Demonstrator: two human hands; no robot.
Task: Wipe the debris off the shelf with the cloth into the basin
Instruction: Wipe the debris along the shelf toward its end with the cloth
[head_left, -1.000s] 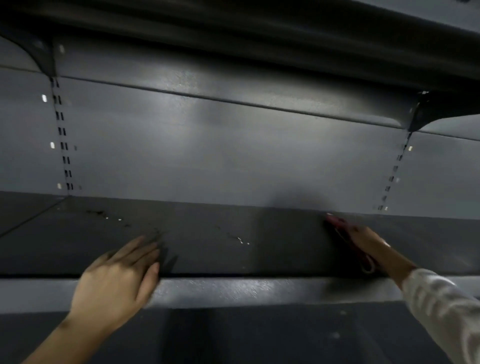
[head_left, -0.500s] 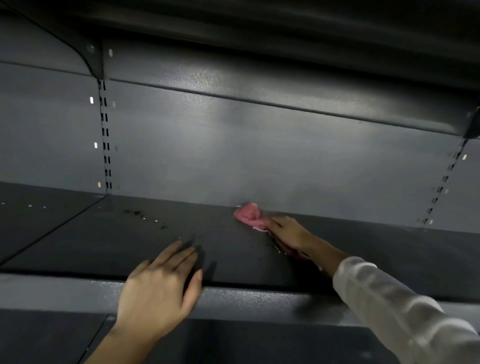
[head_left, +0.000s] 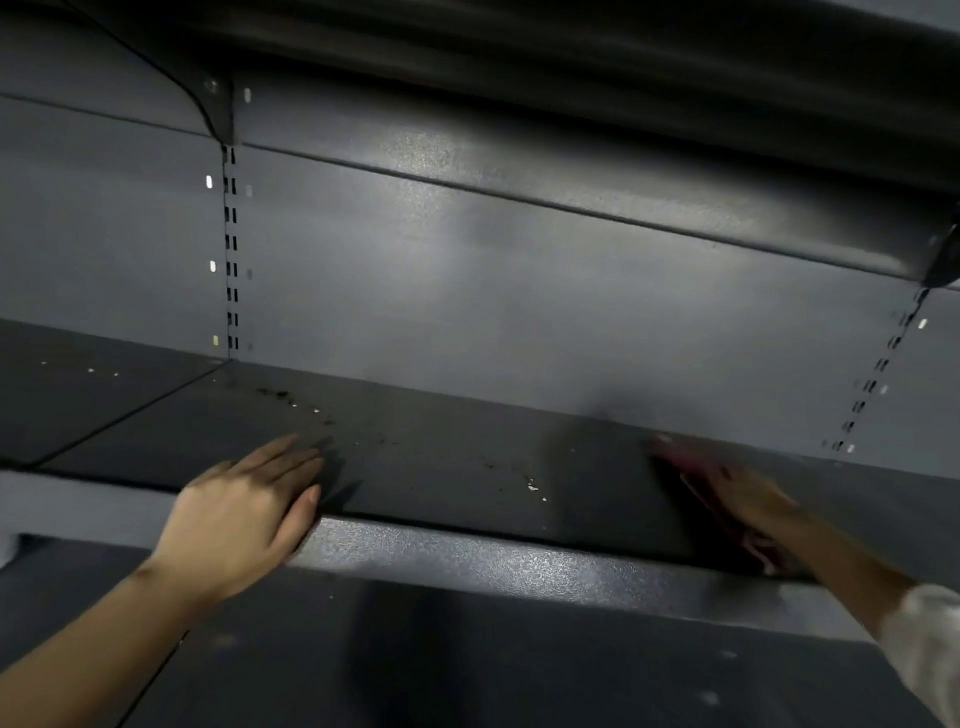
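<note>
— So, where does the debris (head_left: 530, 486) lie from the cloth (head_left: 727, 512)?

— Toward the left end of the shelf (head_left: 441, 467), between the two hands. The right hand (head_left: 748, 499) presses the pink cloth down near the back wall; it's blurred, so I cannot tell how its fingers sit.

— And the other hand?

— The left hand (head_left: 249, 509) lies flat at the front edge, fingers straight and together, holding nothing. A second trail of crumbs (head_left: 291, 400) runs diagonally from the back-left corner.

— Which is nearer the white flecks?

— The right hand, I'd judge. No basin is in view.
</note>
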